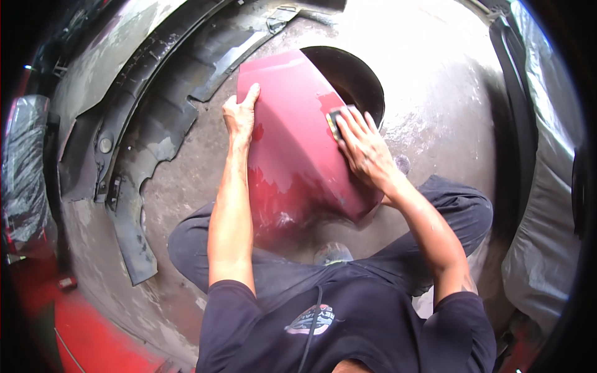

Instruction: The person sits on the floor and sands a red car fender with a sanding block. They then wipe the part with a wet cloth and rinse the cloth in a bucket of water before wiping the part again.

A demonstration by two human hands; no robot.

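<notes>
A red car body panel (289,133), patchy between dull and glossy wet-looking areas, lies tilted in front of me, its near end by my crossed legs. My left hand (239,115) is closed on the panel's left edge, with the thumb over the upper face. Under my right hand (364,146) is a small dark sanding block (335,124) with a yellowish edge, held against the panel near its right edge. The fingers stretch over the block and hide most of it. Behind the panel's right side stands a round black tub (364,74), partly covered by the panel.
A long black bumper (149,81) curves along the floor to my left. Silvery sheeting (541,205) hangs at the right, and a wrapped object (28,168) stands at far left. Red bodywork (99,336) shows at lower left. The concrete floor (435,105) looks wet in places.
</notes>
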